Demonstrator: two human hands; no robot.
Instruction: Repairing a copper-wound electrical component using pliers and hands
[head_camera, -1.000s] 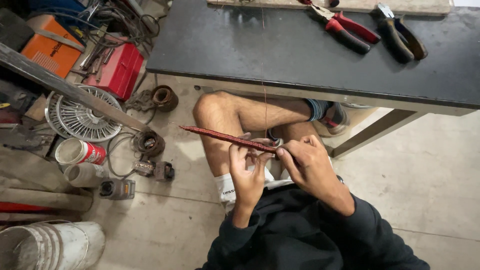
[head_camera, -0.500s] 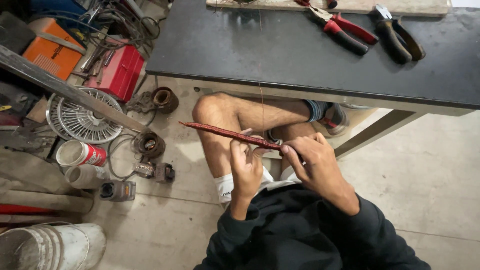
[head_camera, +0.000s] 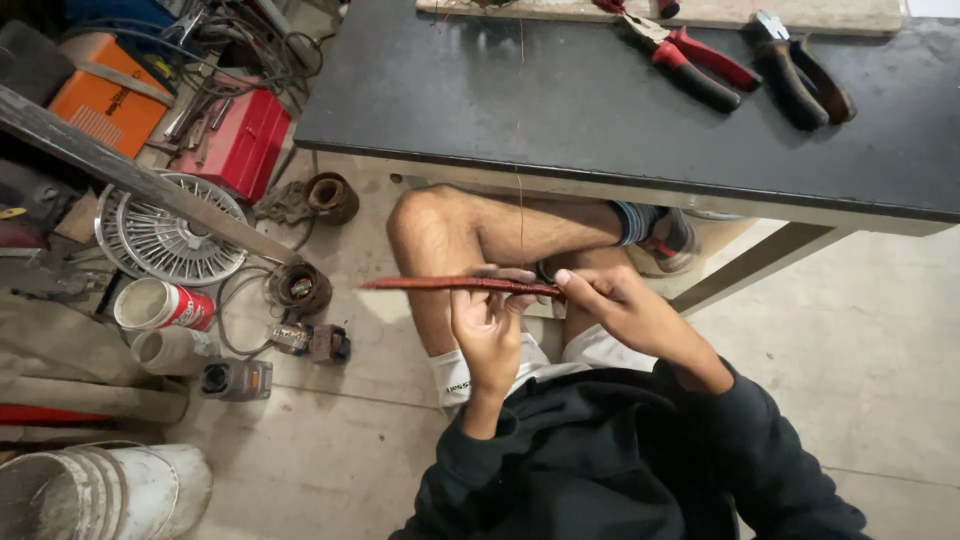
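We held a long, thin reddish-brown stick (head_camera: 450, 285) level above our bare knee, below the front edge of the tabletop (head_camera: 560, 110). Half a second before, it had slanted down toward the right; now it lay nearly horizontal, its free tip pointing left over the floor. Our left hand (head_camera: 487, 325) had its fingers (head_camera: 505, 275) curled together around the stick near its right end, and our right hand (head_camera: 620, 305) pinched that same end, fingers closed on it; both hands had shifted slightly right since the earlier frame. A fine wire (head_camera: 520, 150) ran straight up from the stick past the tabletop's edge.

The stick looked dull and slightly rough, narrow like a flat rod. The tabletop was dark, matte and straight-edged, carrying red-handled pliers (head_camera: 685, 65) and dark-handled pliers (head_camera: 800, 70) well apart from our hands. To the left, the concrete floor held a round wire fan guard (head_camera: 170, 235), a red metal box (head_camera: 240, 140), a white can (head_camera: 160, 305) and a pale bucket (head_camera: 100, 490); bare floor lay open beneath the stick's tip.
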